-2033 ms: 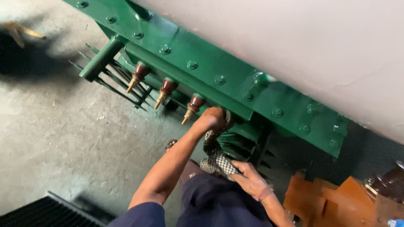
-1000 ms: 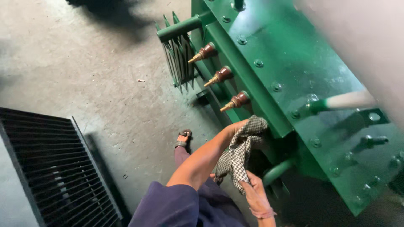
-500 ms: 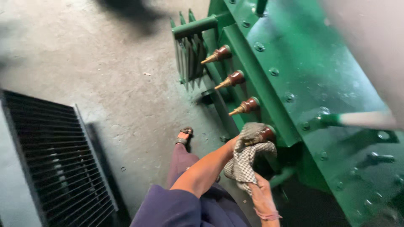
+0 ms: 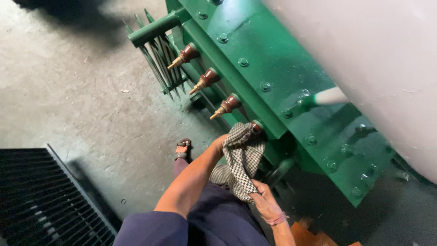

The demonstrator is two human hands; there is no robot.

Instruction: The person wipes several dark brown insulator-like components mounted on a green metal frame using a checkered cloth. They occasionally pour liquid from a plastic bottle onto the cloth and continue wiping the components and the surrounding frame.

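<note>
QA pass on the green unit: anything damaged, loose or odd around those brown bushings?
Nothing broken shows. Three brown bushings stand bare in a row on the green housing; the fourth is mostly wrapped by the checked cloth, left hand pressing it there, right hand gripping its tail. Water droplets bead on the lid.

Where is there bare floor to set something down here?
Bare concrete floor lies between the floor grate and the green tank. It is crowded where both hands, left and right, work the checked cloth by the brown insulators.
</note>
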